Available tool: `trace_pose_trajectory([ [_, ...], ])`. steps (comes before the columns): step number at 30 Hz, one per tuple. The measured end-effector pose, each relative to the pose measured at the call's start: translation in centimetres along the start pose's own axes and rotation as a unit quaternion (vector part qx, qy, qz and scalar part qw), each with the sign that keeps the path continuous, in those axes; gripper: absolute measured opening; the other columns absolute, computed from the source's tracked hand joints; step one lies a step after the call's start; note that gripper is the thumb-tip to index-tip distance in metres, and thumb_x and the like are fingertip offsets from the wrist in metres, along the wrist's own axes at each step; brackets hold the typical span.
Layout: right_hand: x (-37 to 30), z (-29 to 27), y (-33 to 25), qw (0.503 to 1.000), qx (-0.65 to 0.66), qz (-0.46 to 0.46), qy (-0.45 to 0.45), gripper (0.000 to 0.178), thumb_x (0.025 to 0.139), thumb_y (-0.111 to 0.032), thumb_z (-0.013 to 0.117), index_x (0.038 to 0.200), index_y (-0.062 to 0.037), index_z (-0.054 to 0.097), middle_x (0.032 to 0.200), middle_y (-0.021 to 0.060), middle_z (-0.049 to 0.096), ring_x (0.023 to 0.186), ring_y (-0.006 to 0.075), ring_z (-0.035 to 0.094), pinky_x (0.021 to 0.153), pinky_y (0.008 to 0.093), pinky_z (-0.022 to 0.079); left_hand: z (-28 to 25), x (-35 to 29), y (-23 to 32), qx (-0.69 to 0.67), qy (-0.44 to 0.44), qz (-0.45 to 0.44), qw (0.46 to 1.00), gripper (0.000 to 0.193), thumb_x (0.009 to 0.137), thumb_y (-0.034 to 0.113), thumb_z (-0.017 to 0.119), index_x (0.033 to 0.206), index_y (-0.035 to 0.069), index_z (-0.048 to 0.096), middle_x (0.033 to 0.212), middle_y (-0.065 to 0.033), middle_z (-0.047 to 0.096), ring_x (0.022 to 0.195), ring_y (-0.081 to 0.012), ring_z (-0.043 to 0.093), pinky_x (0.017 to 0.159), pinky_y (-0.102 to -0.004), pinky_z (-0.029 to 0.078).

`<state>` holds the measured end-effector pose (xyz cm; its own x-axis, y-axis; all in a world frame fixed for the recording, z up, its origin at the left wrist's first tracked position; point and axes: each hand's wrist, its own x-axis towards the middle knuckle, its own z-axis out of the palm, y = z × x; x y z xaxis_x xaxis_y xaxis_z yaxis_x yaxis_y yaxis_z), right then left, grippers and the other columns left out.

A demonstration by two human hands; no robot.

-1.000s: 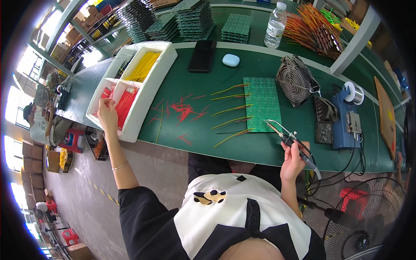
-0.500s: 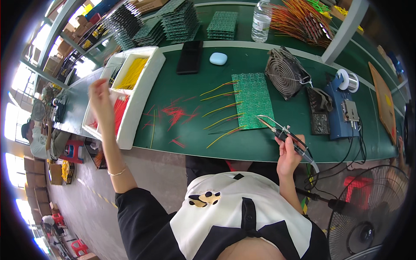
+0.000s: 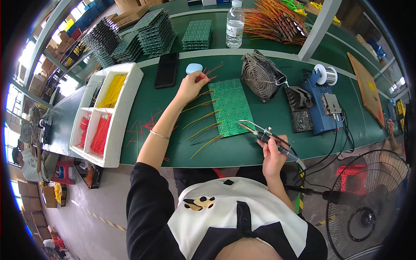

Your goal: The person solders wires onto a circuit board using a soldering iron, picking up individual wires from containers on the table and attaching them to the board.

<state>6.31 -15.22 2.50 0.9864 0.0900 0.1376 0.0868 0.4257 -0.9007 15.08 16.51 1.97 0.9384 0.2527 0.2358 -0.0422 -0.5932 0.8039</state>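
Note:
A green circuit board lies flat on the bench, with several yellow and dark wires sticking out from its left edge. At the board's upper left corner, my left hand is closed on a few thin red wires between thumb and fingertips. My right hand grips a soldering iron fitted with a curved thin metal tube. The iron's tip hovers over or touches the lower right of the board; I cannot tell which. Loose red wires are scattered left of the board, partly behind my left forearm.
A white foam box holds yellow, red and black wires at left. Behind are a black phone, a pale blue case and a water bottle. A dusty fan and a blue solder feeder stand at right.
My left hand has moved right from above the foam box to the board's upper left corner, with red wires in it. My right hand still holds the soldering iron; the view has shifted.

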Motion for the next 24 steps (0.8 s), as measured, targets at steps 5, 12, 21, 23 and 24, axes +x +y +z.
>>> trace_pose_trajectory([
  [5,0.2,-0.1,-0.1,1.000,-0.006,0.007,-0.004,0.009,0.086,-0.010,0.052,0.085,-0.0028,0.046,0.064,0.0034,0.047,0.050,0.0046,0.038,0.071,0.0298,0.052,0.9,-0.6,1.8,-0.064,-0.060,-0.050,0.995,0.012,0.083,0.012,0.058,0.082,0.000,0.059,0.074,-0.0019,0.061,0.070,-0.0057,0.053,0.067,-0.0211,0.043],
  [12,0.4,0.0,-0.8,0.999,0.022,0.026,0.002,0.010,0.086,-0.011,0.051,0.083,-0.0034,0.045,0.063,0.0024,0.045,0.049,0.0040,0.037,0.071,0.0289,0.052,1.4,-3.1,3.8,-0.047,-0.101,-0.042,0.993,0.014,0.082,0.012,0.060,0.082,-0.001,0.060,0.068,-0.0005,0.058,0.063,-0.0046,0.048,0.061,-0.0222,0.041],
  [21,5.8,-0.7,-2.9,0.994,-0.029,0.031,-0.101,0.009,0.087,-0.010,0.053,0.087,-0.0034,0.047,0.062,0.0027,0.047,0.048,0.0048,0.039,0.070,0.0251,0.048,2.5,-5.0,6.2,-0.026,-0.121,0.022,0.992,0.014,0.082,0.014,0.057,0.085,0.000,0.057,0.068,-0.0074,0.058,0.063,-0.0167,0.052,0.061,-0.0292,0.043],
  [23,7.5,-0.6,-2.5,0.992,-0.047,0.012,-0.120,0.011,0.087,-0.011,0.053,0.086,-0.0033,0.046,0.062,0.0028,0.047,0.048,0.0046,0.039,0.070,0.0255,0.049,2.0,-4.9,6.3,-0.008,-0.075,0.030,0.997,0.016,0.083,0.016,0.053,0.087,0.001,0.053,0.075,-0.0137,0.062,0.072,-0.0285,0.061,0.065,-0.0360,0.047],
  [24,8.2,-0.5,-2.2,0.991,-0.054,0.007,-0.121,0.011,0.087,-0.011,0.053,0.086,-0.0033,0.046,0.062,0.0026,0.047,0.048,0.0045,0.039,0.070,0.0258,0.049,1.5,-5.1,6.7,0.030,-0.062,0.028,0.997,0.017,0.082,0.016,0.054,0.089,0.001,0.052,0.070,-0.0125,0.059,0.067,-0.0273,0.059,0.063,-0.0351,0.046],
])
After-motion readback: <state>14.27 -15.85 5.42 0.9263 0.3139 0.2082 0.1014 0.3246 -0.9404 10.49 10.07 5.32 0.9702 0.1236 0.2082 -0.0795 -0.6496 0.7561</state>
